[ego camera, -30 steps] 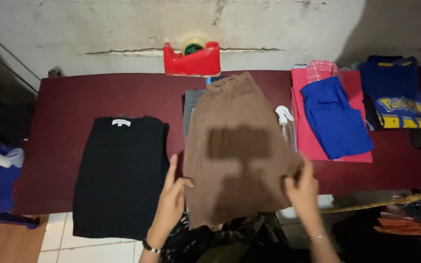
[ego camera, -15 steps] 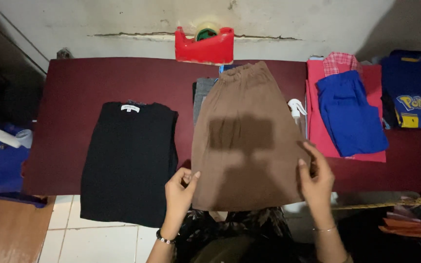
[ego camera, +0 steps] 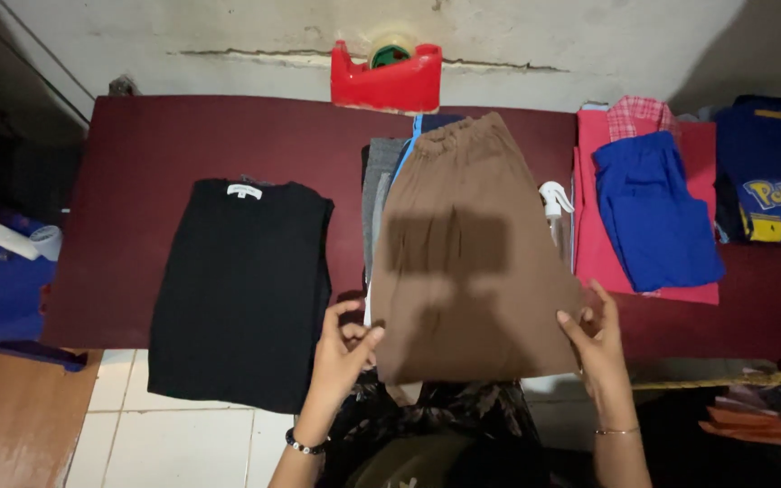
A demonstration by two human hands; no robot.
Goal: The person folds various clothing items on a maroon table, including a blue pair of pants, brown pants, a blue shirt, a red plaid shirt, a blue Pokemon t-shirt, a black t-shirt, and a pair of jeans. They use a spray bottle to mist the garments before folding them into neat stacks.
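A brown garment with an elastic waistband (ego camera: pixel 472 253) lies flat on the dark red table (ego camera: pixel 183 145), its waist pointing away from me. My left hand (ego camera: pixel 343 352) pinches its near left corner at the table's edge. My right hand (ego camera: pixel 595 336) holds the near right corner. Under the brown garment a grey folded cloth (ego camera: pixel 378 194) shows at the left side.
A black top (ego camera: pixel 241 285) lies to the left and hangs over the table's front edge. A red tape dispenser (ego camera: pixel 389 79) stands at the back. A white spray bottle (ego camera: pixel 555 201), a blue garment on a pink one (ego camera: pixel 648 208) and a dark blue printed shirt (ego camera: pixel 775 176) lie to the right.
Both hands have slid down to the near corners of the brown garment, and the cloth now lies flatter and straighter on the table.
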